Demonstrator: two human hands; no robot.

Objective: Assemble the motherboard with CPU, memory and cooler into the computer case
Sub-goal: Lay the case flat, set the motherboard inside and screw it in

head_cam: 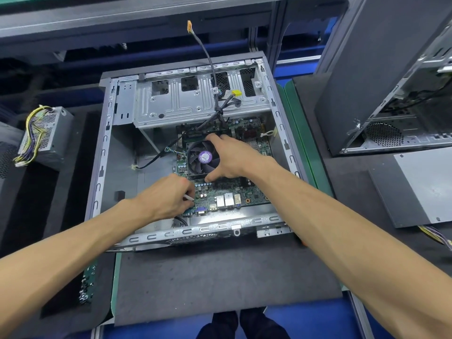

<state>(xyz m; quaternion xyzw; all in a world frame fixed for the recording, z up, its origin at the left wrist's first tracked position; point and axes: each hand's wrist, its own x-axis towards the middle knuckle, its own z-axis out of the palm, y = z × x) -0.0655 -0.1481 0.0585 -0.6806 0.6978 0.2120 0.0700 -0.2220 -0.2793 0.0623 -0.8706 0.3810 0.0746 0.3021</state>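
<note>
- Your right hand [228,156] spans the black finned cooler [201,159], fingers and thumb gripping its edges; its purple round label is unreadable.
- Your left hand [168,199] pinches the green motherboard [234,194] at its near-left corner, inside the grey metal case [102,152].

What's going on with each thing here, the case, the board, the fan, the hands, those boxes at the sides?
Computer case: lying flat, side open.
Motherboard: inside the case.
Cooler fan: mounted on the board.
Right hand: fingers spread across the cooler, gripping its edges.
Left hand: curled at the board's near-left corner.
Power supply: outside, left, cables loose.
Second case: upright, right.
</note>
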